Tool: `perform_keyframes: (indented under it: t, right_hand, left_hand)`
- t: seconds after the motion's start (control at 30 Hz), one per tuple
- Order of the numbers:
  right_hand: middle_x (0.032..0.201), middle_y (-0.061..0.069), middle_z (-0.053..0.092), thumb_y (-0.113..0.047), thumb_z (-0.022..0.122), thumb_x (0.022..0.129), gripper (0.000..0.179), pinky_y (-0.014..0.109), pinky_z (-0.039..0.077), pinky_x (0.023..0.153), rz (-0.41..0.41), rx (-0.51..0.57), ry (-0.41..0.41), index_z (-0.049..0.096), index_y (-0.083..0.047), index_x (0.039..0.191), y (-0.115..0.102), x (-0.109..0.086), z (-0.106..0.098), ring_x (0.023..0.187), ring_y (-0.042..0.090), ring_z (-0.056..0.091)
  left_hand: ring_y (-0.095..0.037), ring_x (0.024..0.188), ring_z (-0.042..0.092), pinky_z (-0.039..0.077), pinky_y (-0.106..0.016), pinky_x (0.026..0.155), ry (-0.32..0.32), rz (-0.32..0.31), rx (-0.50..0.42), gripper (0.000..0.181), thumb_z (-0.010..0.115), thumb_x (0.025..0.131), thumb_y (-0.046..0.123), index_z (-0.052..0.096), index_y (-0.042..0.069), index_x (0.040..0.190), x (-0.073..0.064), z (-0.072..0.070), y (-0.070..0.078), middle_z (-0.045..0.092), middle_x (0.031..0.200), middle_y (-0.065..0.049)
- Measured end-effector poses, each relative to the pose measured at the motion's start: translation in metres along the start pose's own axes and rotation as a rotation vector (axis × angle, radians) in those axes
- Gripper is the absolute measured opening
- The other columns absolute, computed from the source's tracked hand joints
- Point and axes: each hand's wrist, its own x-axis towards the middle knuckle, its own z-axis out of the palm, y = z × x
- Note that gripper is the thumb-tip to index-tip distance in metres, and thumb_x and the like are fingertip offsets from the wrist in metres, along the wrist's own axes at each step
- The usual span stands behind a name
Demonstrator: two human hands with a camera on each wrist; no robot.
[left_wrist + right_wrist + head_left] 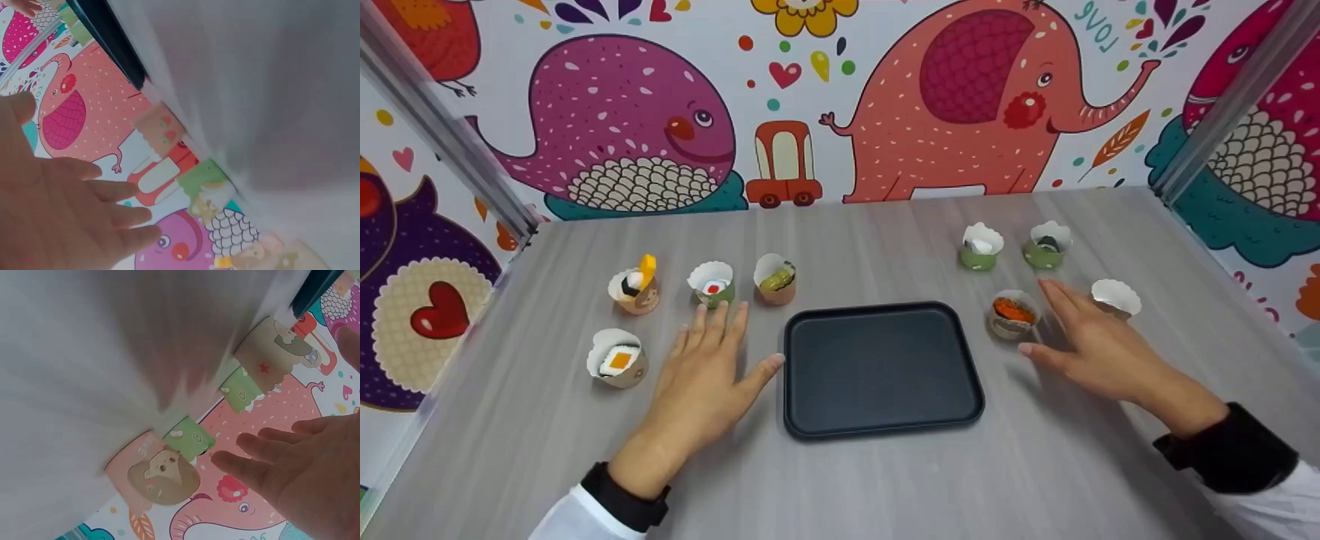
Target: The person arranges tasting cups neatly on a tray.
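Cups (pixel 723 292) just beyond left hand (pixel 699 386), beside right hand (pixel 1102 349), both spread, tray (pixel 885 367) between

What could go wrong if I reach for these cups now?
The right grip is close beside the orange-filled cup, so a sideways sweep might tip it. In the head view, the left grip overlaps the near edge of the green cup with the red-centred piece; pushing forward could knock it. The yellow piece juts above its cup's rim, so it might fall out.

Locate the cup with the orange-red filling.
In the head view, the orange-red-filled cup stands just right of the dark tray, with two green cups behind it.
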Motion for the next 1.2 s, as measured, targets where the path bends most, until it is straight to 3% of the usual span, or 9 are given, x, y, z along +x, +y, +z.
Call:
perform_keyframes:
  t: [0.23, 0.53, 0.7, 0.8, 0.93, 1.2]
  right_hand:
    - [0.163, 0.031, 0.033, -0.063, 0.068, 0.094, 0.103, 0.073, 0.031, 0.111, 0.04, 0.041, -0.008, 0.025, 0.0, 0.164, -0.003, 0.016, 0.002, 0.147, 0.053, 0.035]
    - [0.153, 0.031, 0.048, -0.057, 0.074, 0.093, 0.097, 0.071, 0.041, 0.104, 0.056, 0.077, -0.001, 0.036, 0.003, 0.159, -0.002, 0.029, 0.008, 0.134, 0.05, 0.053]
    - [0.146, 0.033, 0.054, -0.051, 0.081, 0.089, 0.096, 0.067, 0.045, 0.101, 0.064, 0.08, -0.001, 0.04, 0.006, 0.155, -0.004, 0.038, 0.011, 0.126, 0.047, 0.058]
    - [0.142, 0.032, 0.057, -0.047, 0.085, 0.086, 0.096, 0.066, 0.045, 0.101, 0.065, 0.092, -0.004, 0.042, 0.007, 0.153, -0.005, 0.042, 0.012, 0.124, 0.046, 0.059]
    - [0.137, 0.032, 0.06, -0.043, 0.088, 0.083, 0.096, 0.064, 0.047, 0.098, 0.061, 0.107, -0.007, 0.042, 0.007, 0.152, -0.005, 0.044, 0.013, 0.117, 0.043, 0.061]
    - [0.132, 0.031, 0.064, -0.046, 0.088, 0.082, 0.093, 0.062, 0.048, 0.096, 0.084, 0.113, 0.0, 0.047, 0.007, 0.146, -0.002, 0.044, 0.016, 0.113, 0.042, 0.062]
  left_hand:
    - [-0.046, 0.155, 0.02, 0.018, -0.063, 0.122, -0.033, -0.027, -0.062, 0.089, 0.041, 0.103, 0.071, 0.034, 0.006, 0.163, 0.006, 0.005, 0.013, 0.032, 0.165, -0.024]
    - [-0.042, 0.144, 0.045, 0.034, -0.061, 0.116, 0.026, -0.049, -0.143, 0.077, 0.055, 0.104, 0.056, 0.046, 0.001, 0.156, 0.016, 0.012, 0.025, 0.052, 0.154, -0.022]
    - [-0.041, 0.123, 0.06, 0.047, -0.057, 0.102, 0.051, -0.055, -0.119, 0.064, 0.065, 0.102, 0.045, 0.061, -0.006, 0.14, 0.022, 0.018, 0.03, 0.066, 0.132, -0.025]
    - [-0.038, 0.106, 0.065, 0.053, -0.054, 0.084, 0.03, -0.074, -0.106, 0.048, 0.069, 0.099, 0.039, 0.073, -0.004, 0.12, 0.024, 0.02, 0.034, 0.071, 0.11, -0.02]
    - [-0.029, 0.09, 0.066, 0.052, -0.047, 0.068, -0.026, -0.123, -0.11, 0.03, 0.072, 0.097, 0.032, 0.076, 0.002, 0.1, 0.025, 0.02, 0.037, 0.07, 0.094, -0.012]
    - [-0.022, 0.078, 0.062, 0.049, -0.044, 0.065, -0.109, -0.152, -0.089, 0.014, 0.077, 0.095, 0.018, 0.074, 0.006, 0.092, 0.025, 0.023, 0.037, 0.067, 0.085, -0.006]
